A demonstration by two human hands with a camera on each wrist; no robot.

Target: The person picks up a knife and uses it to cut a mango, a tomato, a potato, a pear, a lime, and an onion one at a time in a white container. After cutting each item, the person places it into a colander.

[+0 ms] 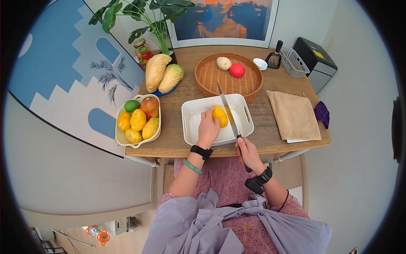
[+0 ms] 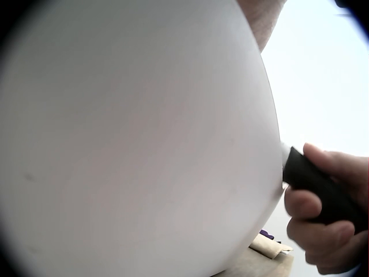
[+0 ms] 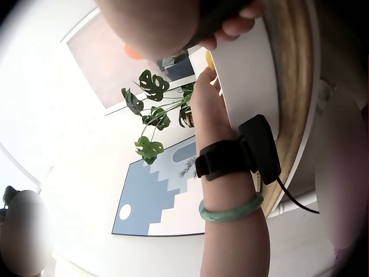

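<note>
A yellow mango (image 1: 219,117) is in the white plastic bin (image 1: 190,104) at the table's front edge. My left hand (image 1: 208,128) holds it from its left side, fingers curved over the top. In my right hand (image 1: 249,153) is the black handle of a kitchen knife (image 1: 229,111), fingers wrapped round it. Its long blade slants over the bin beside the mango, tip toward the far rim, and yellow shows along it. The left wrist view is mostly filled by the bin's wall (image 2: 138,133), with the right hand (image 2: 328,213) gripping the handle at its edge.
Left of the bin, a cream basket (image 1: 157,131) holds several yellow fruits, a green one and an onion. Cabbages (image 1: 171,79) lie behind it. A wicker tray (image 1: 207,78) with a white and a red item stands beyond the bin. A tan cloth (image 1: 292,116) lies on the right.
</note>
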